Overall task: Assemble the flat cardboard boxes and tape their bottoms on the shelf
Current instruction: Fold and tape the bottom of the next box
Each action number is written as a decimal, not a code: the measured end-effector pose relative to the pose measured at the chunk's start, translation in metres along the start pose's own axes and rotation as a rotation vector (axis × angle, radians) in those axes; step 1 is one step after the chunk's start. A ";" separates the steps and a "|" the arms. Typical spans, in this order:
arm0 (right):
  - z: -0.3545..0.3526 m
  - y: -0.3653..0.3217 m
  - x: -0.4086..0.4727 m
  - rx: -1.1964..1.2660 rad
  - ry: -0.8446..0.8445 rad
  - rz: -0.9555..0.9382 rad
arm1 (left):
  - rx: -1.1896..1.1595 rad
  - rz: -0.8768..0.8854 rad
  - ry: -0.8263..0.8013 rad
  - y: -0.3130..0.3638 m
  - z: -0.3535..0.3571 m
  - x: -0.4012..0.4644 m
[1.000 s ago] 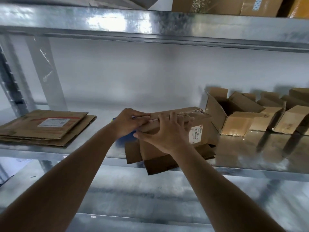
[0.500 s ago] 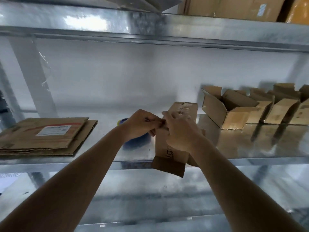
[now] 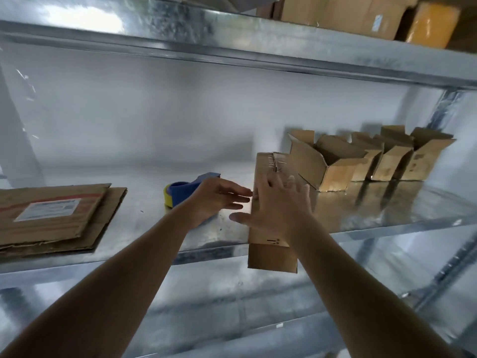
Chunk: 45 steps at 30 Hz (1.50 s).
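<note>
The box (image 3: 271, 202) you are working on stands on the front edge of the metal shelf (image 3: 154, 228), its lower flap hanging down past the lip. Your right hand (image 3: 278, 210) lies flat against its near face, fingers straight and spread, thumb out to the left. Your left hand (image 3: 219, 200) is at the box's left edge, fingers straight and close together, tips at or just short of the cardboard; you cannot tell if they touch.

Right behind your left hand sits the blue and yellow tape dispenser (image 3: 185, 192), partly covered by your wrist. Farther left, well apart, a stack of flat cardboard (image 3: 56, 218) lies on the shelf, a white label on the top sheet.

To the right and behind the box, a row of assembled boxes (image 3: 361, 161) stands with flaps open; the nearest one is just beside your box's far corner. On the upper shelf (image 3: 232, 40) more cartons (image 3: 343, 14) and a yellow package (image 3: 433, 24) sit.
</note>
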State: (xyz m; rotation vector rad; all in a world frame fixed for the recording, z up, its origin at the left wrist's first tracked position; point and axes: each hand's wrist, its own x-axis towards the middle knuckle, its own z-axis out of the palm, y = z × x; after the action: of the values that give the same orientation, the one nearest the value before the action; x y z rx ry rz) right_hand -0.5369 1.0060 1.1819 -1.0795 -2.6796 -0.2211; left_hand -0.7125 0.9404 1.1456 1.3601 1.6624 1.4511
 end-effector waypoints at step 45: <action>0.045 0.184 0.037 0.263 0.311 -0.126 | 1.163 0.183 -0.127 0.030 0.062 0.102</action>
State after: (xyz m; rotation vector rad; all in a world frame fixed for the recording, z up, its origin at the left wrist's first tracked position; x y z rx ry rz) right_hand -0.4415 1.1720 1.1584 -0.7317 -2.4138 -0.0500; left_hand -0.6828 1.0556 1.1778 2.1358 2.4451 0.3331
